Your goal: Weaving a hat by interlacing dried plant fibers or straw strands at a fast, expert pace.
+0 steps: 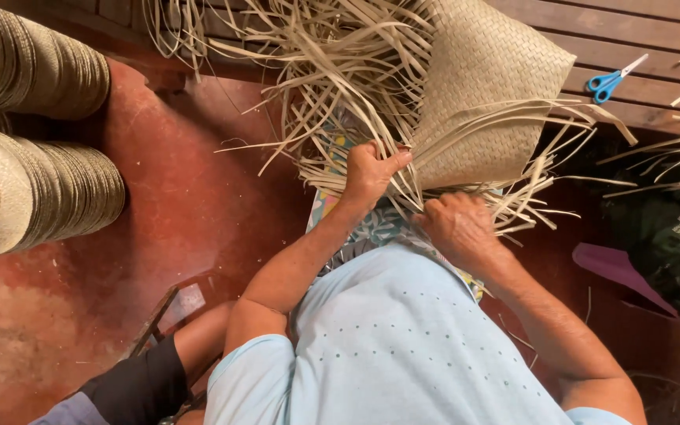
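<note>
1. The left hand [371, 173] pinches loose straw strips [332, 71] just beside the woven panel [485, 94]; a slack pinch could loosen the weave.
2. The right hand [460, 228], curled under the panel's edge, could snap brittle strips.

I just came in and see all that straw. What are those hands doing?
A person is working at a woven straw piece. The left hand grips a bunch of loose strips at its edge, and the right hand pinches strips beside it. Stacks of straw hats sit on the red floor, and blue scissors lie on the wooden bench.
</note>
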